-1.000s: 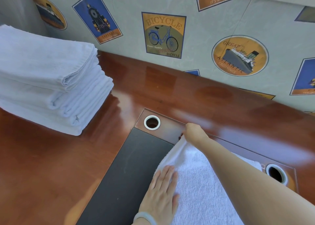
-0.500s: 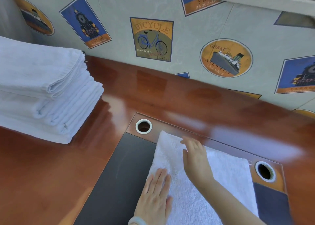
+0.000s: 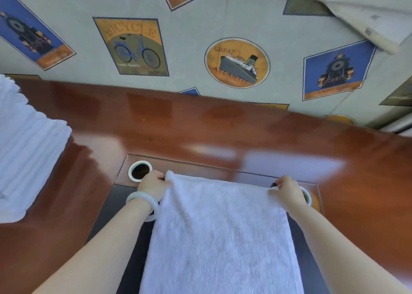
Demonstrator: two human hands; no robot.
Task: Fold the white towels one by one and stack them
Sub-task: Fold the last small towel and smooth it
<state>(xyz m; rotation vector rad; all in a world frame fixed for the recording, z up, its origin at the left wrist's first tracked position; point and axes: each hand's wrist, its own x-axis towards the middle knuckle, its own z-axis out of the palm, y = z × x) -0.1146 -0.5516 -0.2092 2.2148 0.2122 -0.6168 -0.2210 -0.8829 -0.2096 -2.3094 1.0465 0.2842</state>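
Moved: both hands off the towel (image 3: 220, 233) top, now at its far corners;
Left hand (image 3: 153, 185): pinching far-left corner;
Right hand (image 3: 288, 190): pinching far-right corner

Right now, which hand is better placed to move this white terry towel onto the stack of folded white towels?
Left, probably. The left hand pinches the white terry towel at its far corner nearer the stack of folded white towels; the right hand pinches the opposite corner, farther away.
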